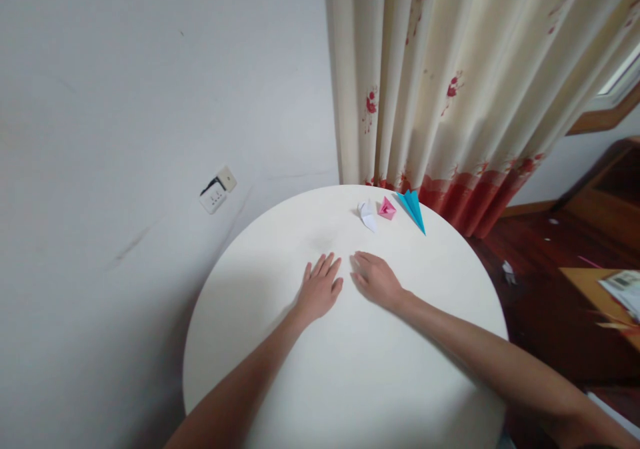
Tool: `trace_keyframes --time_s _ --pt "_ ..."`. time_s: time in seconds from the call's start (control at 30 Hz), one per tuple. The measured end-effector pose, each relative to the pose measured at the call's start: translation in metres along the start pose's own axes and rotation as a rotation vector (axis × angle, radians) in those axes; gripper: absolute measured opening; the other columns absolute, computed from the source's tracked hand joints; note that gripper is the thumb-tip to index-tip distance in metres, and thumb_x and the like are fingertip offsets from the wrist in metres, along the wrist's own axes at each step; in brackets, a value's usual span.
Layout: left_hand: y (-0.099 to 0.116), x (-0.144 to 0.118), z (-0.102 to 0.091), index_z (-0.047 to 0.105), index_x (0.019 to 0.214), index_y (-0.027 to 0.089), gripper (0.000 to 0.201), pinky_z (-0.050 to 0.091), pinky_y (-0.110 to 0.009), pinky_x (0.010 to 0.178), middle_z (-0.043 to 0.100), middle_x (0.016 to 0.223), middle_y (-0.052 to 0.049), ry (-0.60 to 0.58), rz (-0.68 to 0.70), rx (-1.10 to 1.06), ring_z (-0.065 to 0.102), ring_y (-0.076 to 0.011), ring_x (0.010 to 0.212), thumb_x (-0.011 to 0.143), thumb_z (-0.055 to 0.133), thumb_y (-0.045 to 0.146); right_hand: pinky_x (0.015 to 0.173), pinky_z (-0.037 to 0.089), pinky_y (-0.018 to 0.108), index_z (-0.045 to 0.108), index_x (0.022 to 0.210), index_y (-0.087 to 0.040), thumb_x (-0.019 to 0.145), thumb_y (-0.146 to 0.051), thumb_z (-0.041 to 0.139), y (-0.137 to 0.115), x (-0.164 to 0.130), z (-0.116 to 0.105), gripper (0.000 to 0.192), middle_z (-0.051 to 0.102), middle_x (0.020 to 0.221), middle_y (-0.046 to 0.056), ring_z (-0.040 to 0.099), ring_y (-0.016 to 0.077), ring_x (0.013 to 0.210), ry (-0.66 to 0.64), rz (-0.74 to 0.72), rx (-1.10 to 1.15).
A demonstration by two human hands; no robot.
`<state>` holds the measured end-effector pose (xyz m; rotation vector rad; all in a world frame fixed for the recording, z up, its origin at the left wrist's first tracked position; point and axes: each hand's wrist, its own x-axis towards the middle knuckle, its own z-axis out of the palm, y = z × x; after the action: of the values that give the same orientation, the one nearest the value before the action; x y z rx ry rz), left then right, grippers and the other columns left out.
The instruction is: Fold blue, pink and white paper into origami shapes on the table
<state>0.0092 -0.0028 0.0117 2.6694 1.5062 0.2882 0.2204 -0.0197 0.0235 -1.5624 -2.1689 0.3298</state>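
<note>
Both hands lie flat, palms down, on the round white surface (280, 382), side by side near its middle, holding nothing. The left hand (318, 291) has its fingers (327, 265) stretched out and slightly spread, pointing toward the far edge. The right hand (376, 278) rests just beside it, fingers (361, 259) loosely together and angled toward the left hand, their tips near but not touching it.

Three folded paper pieces sit beyond the hands, close to the surface's far rim. Taking the pink folded paper (387, 208) as the landmark: one white folded paper (367, 215) lies just to its left, and one blue paper plane (413, 209) lies just to its right, long axis slanting from the far rim down to the right, nose toward the near right. All three lie ahead and slightly right of the fingers. The right hand is the nearer one; the white piece is closest to it.

A cream curtain (450, 69) with red flowers hangs behind the pink piece.
</note>
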Motion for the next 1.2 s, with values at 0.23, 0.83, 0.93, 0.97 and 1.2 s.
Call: trace_keyframes --time_s 0.23,0.83,0.93,0.97,1.2 --pt "-0.003 -0.001 -0.003 0.04 0.15 0.027 0.05 0.019 -0.057 0.12 0.032 0.161 -0.006 -0.003 0.001 -0.056 0.025 -0.0278 0.15 0.1 0.04 0.035 0.096 0.045 0.036 0.06 0.131 -0.015 0.095 -0.025 0.051 0.063 0.09 -0.068 0.039 0.069 0.121 0.014 0.06 0.0271 0.115 0.252 0.296 -0.042" --pt "-0.016 0.009 -0.034 0.066 0.116 0.018 0.032 0.05 -0.036 0.097 0.071 0.118 -0.011 0.457 -0.241 -0.976 0.064 -0.0219 0.112 0.096 0.05 0.038 0.066 0.047 0.025 0.061 0.085 -0.018 0.091 -0.043 0.051 0.027 0.086 -0.061 0.027 0.067 0.079 0.003 0.062 0.0147 0.072 -0.029 0.167 0.564" --pt "-0.005 0.009 -0.052 0.062 0.127 0.02 0.04 0.051 -0.032 0.089 0.071 0.118 -0.01 0.372 -0.175 -1.106 0.067 -0.0208 0.105 0.092 0.059 0.041 0.062 0.043 0.024 0.056 0.076 -0.019 0.079 -0.055 0.069 0.003 0.041 -0.048 0.038 0.057 0.068 -0.003 0.052 0.0113 0.06 -0.251 0.134 1.159" --pt "0.001 0.009 -0.056 0.061 0.13 0.021 0.044 0.052 -0.031 0.087 0.071 0.116 -0.009 0.292 -0.13 -1.142 0.068 -0.0203 0.101 0.09 0.063 0.04 0.058 0.04 0.023 0.056 0.075 -0.019 0.076 -0.055 0.073 -0.004 0.029 -0.044 0.04 0.054 0.064 -0.004 0.048 0.0102 0.056 -0.296 0.155 1.24" --pt "0.024 0.004 -0.066 0.077 0.098 0.017 0.025 0.051 -0.028 0.072 0.075 0.086 -0.007 0.028 -0.062 -1.275 0.066 -0.0174 0.075 0.083 0.072 0.036 0.051 0.027 0.023 0.065 0.075 -0.018 0.071 -0.052 0.08 -0.02 0.001 -0.033 0.037 0.057 0.062 -0.004 0.044 0.0097 0.052 -0.351 0.26 1.372"
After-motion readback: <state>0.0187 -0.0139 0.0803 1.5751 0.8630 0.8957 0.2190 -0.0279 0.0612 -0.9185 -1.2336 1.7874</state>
